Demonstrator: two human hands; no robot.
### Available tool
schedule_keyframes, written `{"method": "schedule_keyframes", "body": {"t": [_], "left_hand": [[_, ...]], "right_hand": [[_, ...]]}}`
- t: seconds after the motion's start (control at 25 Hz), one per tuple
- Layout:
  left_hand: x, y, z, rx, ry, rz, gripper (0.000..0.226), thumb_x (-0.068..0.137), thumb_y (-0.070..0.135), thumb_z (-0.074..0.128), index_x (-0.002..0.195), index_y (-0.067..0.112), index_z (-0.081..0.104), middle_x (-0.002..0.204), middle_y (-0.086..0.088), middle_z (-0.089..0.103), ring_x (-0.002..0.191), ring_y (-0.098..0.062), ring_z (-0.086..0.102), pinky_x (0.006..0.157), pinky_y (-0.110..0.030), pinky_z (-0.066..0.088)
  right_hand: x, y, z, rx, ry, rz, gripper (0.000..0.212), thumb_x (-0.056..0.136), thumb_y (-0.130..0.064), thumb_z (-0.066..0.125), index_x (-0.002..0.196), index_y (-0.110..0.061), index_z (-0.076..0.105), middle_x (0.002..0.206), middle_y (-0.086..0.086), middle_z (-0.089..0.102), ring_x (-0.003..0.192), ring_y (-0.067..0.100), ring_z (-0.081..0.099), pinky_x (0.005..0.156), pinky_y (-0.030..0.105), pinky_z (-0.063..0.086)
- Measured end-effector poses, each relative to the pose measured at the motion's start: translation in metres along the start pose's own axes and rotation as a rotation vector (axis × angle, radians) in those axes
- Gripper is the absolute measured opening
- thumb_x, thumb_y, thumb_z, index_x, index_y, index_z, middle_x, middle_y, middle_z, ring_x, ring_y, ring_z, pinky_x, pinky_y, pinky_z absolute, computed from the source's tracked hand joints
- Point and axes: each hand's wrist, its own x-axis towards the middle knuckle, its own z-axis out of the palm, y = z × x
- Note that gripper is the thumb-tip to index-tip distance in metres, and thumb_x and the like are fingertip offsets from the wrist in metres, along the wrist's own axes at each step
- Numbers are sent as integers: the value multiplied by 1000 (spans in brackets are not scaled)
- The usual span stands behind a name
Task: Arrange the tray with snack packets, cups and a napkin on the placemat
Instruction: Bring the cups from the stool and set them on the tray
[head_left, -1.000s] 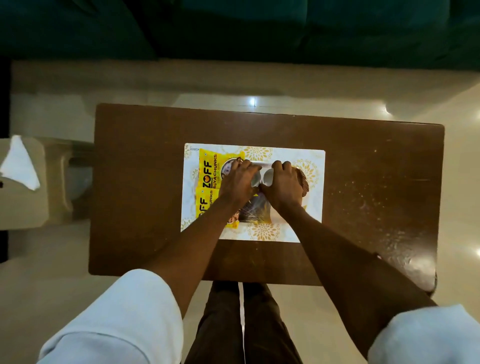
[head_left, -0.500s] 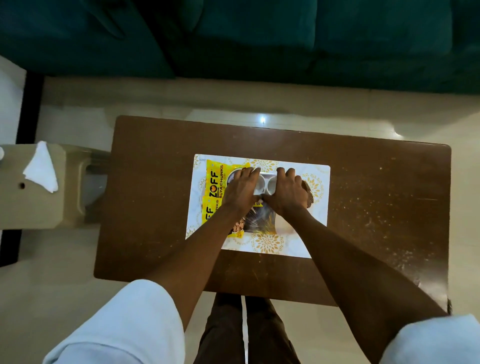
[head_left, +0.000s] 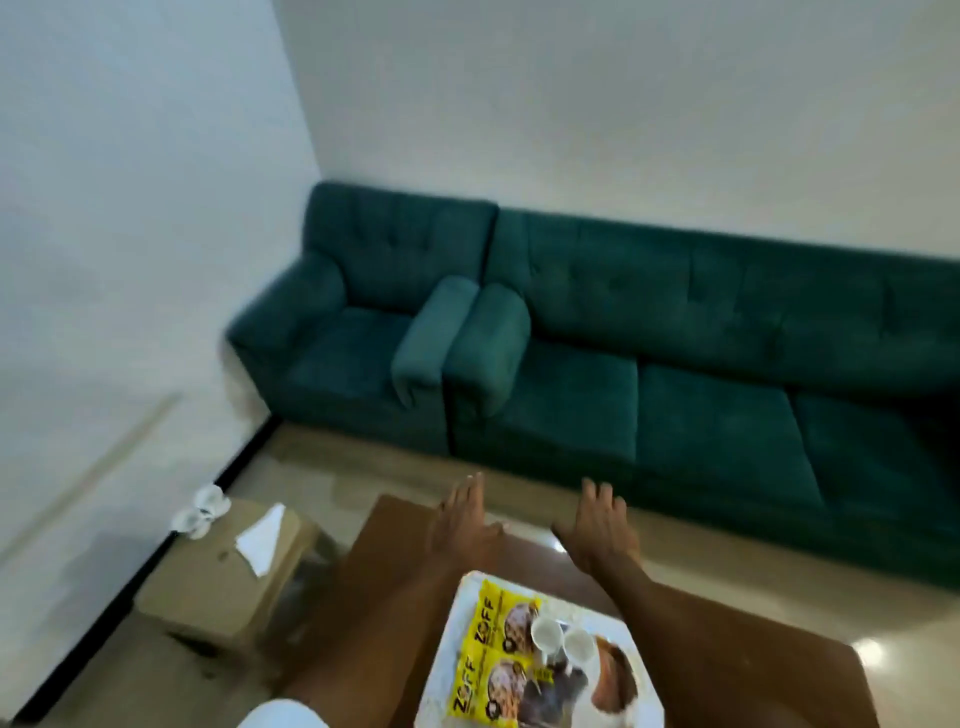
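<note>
A white patterned placemat (head_left: 447, 644) lies on the brown table (head_left: 384, 587) at the bottom of the view. On it rest two yellow snack packets (head_left: 483, 654), a dark tray (head_left: 613, 680) and two small white cups (head_left: 563, 638) side by side. My left hand (head_left: 462, 519) and my right hand (head_left: 602, 525) are raised beyond the placemat, both open with fingers spread and nothing in them. A white napkin (head_left: 260, 540) lies on a beige stool (head_left: 218, 582) to the left of the table.
Two more white cups (head_left: 200, 509) stand at the stool's far edge, near the wall. A dark green armchair (head_left: 363, 332) and a matching sofa (head_left: 701, 374) stand against the far wall behind the table. Pale floor lies between.
Both hands let go of the two cups and lifted forward, open. The view swung up from the tabletop toward the sofa and wall.
</note>
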Motion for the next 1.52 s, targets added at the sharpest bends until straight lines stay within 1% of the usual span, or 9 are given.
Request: {"method": "schedule_keyframes", "body": {"t": [0.12, 0.28, 0.4, 0.6, 0.84, 1.04, 1.24, 1.4, 1.52], "left_hand": [[-5, -12, -139, 27, 181, -21, 100, 98, 56, 56, 165, 7, -1, 173, -16, 5, 161, -32, 10, 130, -44, 16], [-37, -50, -314, 85, 449, 2, 96, 98, 59, 53, 165, 8, 5, 173, -17, 9, 160, -32, 13, 130, -45, 17], [-69, -96, -415, 120, 635, 37, 92, 96, 57, 58, 163, 7, 18, 169, -16, 24, 156, -32, 27, 127, -44, 26], [-117, -195, -505, 143, 748, 19, 86, 95, 57, 61, 157, 6, 30, 160, -14, 40, 149, -32, 38, 120, -44, 36], [-133, -311, -496, 132, 625, -101, 84, 95, 56, 61, 156, 5, 33, 159, -17, 41, 148, -34, 39, 121, -45, 36], [-114, -392, -479, 42, 627, -253, 80, 97, 53, 61, 155, 5, 35, 159, -15, 42, 147, -34, 39, 119, -44, 37], [-89, -472, -422, -23, 614, -377, 75, 96, 49, 64, 155, 9, 39, 158, -12, 46, 146, -33, 43, 115, -43, 40], [-53, -547, -404, -70, 542, -516, 75, 95, 44, 67, 155, 9, 38, 158, -12, 45, 145, -33, 43, 114, -43, 41], [-13, -603, -371, -107, 440, -548, 75, 95, 36, 67, 156, 9, 34, 159, -14, 42, 145, -35, 41, 115, -44, 42]], "right_hand": [[20, -86, -108, 4, 169, -170, 86, 92, -59, 58, 161, -21, 23, 151, 8, 40, 136, 34, 45, 102, 50, 51], [9, -223, -224, 60, 369, -382, 83, 93, -59, 59, 160, -23, 26, 154, 8, 41, 140, 36, 44, 104, 52, 50], [-6, -313, -275, 67, 497, -480, 78, 92, -59, 59, 155, -21, 32, 153, 10, 43, 138, 38, 45, 101, 54, 49], [-23, -439, -304, 131, 609, -557, 78, 92, -60, 58, 155, -22, 32, 154, 11, 44, 135, 39, 48, 97, 53, 49], [-8, -531, -249, 112, 496, -587, 76, 92, -60, 57, 153, -20, 36, 154, 11, 43, 136, 40, 45, 97, 56, 48], [29, -599, -183, 118, 367, -662, 71, 94, -58, 57, 151, -19, 41, 155, 10, 43, 139, 40, 44, 99, 57, 49], [58, -660, -74, 39, 140, -718, 66, 95, -54, 59, 147, -15, 44, 153, 13, 44, 139, 40, 44, 103, 56, 48], [76, -718, 7, -36, -19, -789, 67, 96, -47, 61, 152, -17, 41, 155, 11, 43, 141, 36, 44, 107, 55, 47], [103, -758, 69, -54, -127, -796, 71, 94, -39, 65, 157, -20, 36, 160, 9, 39, 145, 35, 40, 110, 55, 45]]}}
